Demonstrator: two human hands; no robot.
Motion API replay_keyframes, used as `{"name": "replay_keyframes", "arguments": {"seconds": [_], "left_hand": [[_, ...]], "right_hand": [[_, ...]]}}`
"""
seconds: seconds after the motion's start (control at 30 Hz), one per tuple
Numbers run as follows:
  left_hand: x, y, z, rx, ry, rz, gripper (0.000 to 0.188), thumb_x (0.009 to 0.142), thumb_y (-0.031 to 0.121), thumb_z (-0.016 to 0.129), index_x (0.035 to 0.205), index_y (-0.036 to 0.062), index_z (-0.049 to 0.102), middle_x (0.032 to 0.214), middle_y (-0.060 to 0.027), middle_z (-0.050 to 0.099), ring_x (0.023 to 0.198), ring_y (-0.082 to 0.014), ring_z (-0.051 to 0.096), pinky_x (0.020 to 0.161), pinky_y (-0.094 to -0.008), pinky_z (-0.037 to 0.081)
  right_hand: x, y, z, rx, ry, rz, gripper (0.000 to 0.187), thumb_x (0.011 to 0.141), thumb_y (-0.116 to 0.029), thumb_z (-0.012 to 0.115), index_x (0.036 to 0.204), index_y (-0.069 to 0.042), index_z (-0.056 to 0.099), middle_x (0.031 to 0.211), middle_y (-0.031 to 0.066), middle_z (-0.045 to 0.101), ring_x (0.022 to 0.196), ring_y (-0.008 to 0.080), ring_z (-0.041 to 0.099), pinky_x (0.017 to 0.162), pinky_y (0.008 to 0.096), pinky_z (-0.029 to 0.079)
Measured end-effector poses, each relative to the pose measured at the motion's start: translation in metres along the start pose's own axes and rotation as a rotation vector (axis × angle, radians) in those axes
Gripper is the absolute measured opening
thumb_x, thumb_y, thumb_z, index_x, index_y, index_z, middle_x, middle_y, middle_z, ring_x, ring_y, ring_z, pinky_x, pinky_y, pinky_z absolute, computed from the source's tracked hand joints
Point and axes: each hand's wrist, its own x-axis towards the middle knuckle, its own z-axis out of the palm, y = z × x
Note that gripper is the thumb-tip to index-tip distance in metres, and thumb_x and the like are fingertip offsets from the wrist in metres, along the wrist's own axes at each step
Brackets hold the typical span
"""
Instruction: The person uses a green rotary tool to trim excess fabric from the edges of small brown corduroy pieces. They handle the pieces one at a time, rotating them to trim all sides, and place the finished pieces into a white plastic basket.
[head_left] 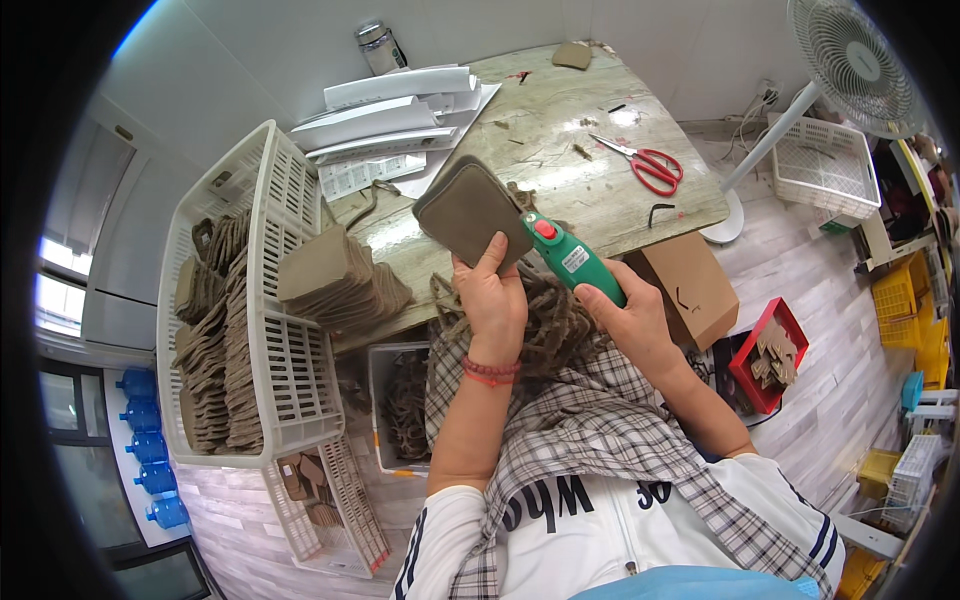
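My left hand point(490, 305) grips a brown rounded fabric pad point(465, 215) by its lower edge, thumb on the face and the other fingers behind. In my right hand point(635, 315) is a green handheld electric cutter point(572, 258) with a red button. Its head meets the pad's right edge; the blade is hidden. Brown fabric trimmings point(550, 325) lie in a tangle across my lap below both hands. To the left of my left hand, a stack of similar brown pads point(335, 275) leans on the table's edge.
A white crate point(305, 340) of brown pads stands left. The table point(560, 120) holds papers point(385, 110), red-handled scissors point(650, 168) and scraps. A bin point(405, 405) of trimmings sits below. At right are a cardboard box point(690, 285), red tray point(745, 365) and fan point(860, 65).
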Motion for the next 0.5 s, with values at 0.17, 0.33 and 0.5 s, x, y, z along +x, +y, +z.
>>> {"name": "replay_keyframes", "arguments": {"seconds": [0.17,0.33,0.5], "left_hand": [[-0.012,-0.005,-0.007,0.026,-0.013,-0.047,0.042,0.084,-0.01,0.061,0.122,0.0033,0.048,0.116,-0.0081,0.06,0.103,-0.0198,0.061,0.089,-0.032,0.052],[-0.023,-0.002,-0.014,0.076,-0.082,-0.136,0.04,0.083,-0.01,0.061,0.119,0.0037,0.052,0.111,-0.0076,0.062,0.1,-0.0194,0.062,0.087,-0.0316,0.053],[-0.026,0.024,-0.025,0.215,-0.137,-0.208,0.041,0.081,-0.013,0.061,0.118,0.0026,0.053,0.109,-0.0083,0.065,0.096,-0.0192,0.065,0.084,-0.0319,0.055]], "right_hand": [[0.004,-0.006,-0.002,-0.023,0.031,-0.046,0.038,0.085,-0.027,0.071,0.11,0.001,0.062,0.074,0.0064,0.064,0.067,0.0099,0.058,0.061,0.0266,0.048],[0.008,-0.012,-0.008,0.005,0.014,-0.018,0.039,0.085,-0.027,0.071,0.11,0.001,0.062,0.074,0.0064,0.064,0.067,0.009,0.057,0.062,0.0259,0.048],[0.009,-0.012,-0.026,-0.02,-0.078,-0.016,0.038,0.086,-0.027,0.071,0.112,0.0,0.062,0.078,0.0067,0.065,0.069,0.0092,0.058,0.064,0.0253,0.048]]}}
